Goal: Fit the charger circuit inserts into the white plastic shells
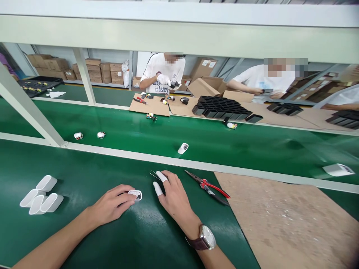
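My left hand (pixel 116 203) grips a small white oval housing (pixel 139 199) from its left side, fingers closed round it. The housing's open end faces me, and small electronic parts show inside. To its right, my right hand (pixel 175 194) hovers low over the bench with thumb and index finger apart, both in white finger cots. Thin metal prongs, probably tweezers (pixel 153 174), stick out beside the index fingertip; whether the hand touches them is unclear. Red-and-black long-nose pliers (pixel 206 185) lie just right of this hand. Several empty-looking white housings (pixel 46 183) stand at the left.
A worn brown board (pixel 288 220) covers the bench's right side. Beyond a pale rail (pixel 196 163), a green belt carries a white housing (pixel 183 148), circuit boards (pixel 101 135) and another white piece (pixel 338 170). A slanted post (pixel 33 108) rises at left. Co-workers sit opposite, by black cases (pixel 221 107).
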The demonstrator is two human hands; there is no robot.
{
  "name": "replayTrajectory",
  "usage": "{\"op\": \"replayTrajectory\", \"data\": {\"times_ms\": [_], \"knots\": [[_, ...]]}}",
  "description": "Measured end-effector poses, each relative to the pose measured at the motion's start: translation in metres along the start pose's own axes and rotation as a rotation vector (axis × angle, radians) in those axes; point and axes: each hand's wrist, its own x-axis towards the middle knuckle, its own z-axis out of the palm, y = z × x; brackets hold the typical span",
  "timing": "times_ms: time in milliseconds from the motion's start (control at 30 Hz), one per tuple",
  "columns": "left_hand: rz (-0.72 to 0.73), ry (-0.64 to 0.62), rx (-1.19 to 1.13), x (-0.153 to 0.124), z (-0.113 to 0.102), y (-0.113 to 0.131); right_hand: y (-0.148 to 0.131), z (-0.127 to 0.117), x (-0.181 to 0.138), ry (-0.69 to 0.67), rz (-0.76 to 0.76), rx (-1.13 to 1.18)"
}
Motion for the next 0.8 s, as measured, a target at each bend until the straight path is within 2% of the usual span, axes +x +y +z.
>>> {"op": "replayTrajectory", "data": {"times_ms": [67, 133, 333, 400, 633, 800], "knots": [[0.048, 0.062, 0.006, 0.001, 0.001, 0.000, 0.009, 0.001, 0.000, -0.046, 0.033, -0.111], [0.068, 0.088, 0.015, 0.004, 0.002, 0.002, 0.009, 0.001, 0.000, -0.061, 0.031, -0.130], [0.029, 0.060, 0.071, 0.005, 0.005, 0.004, -0.026, -0.008, 0.001, -0.044, -0.209, 0.303], [0.007, 0.046, 0.091, 0.001, 0.006, 0.002, -0.033, -0.008, 0.000, -0.050, -0.266, 0.338], [0.056, 0.057, 0.098, 0.002, 0.005, 0.003, -0.018, -0.004, 0.002, 0.040, -0.179, 0.267], [0.069, 0.122, 0.099, 0.004, 0.004, 0.007, -0.016, 0.005, -0.002, -0.015, -0.201, 0.261]]}}
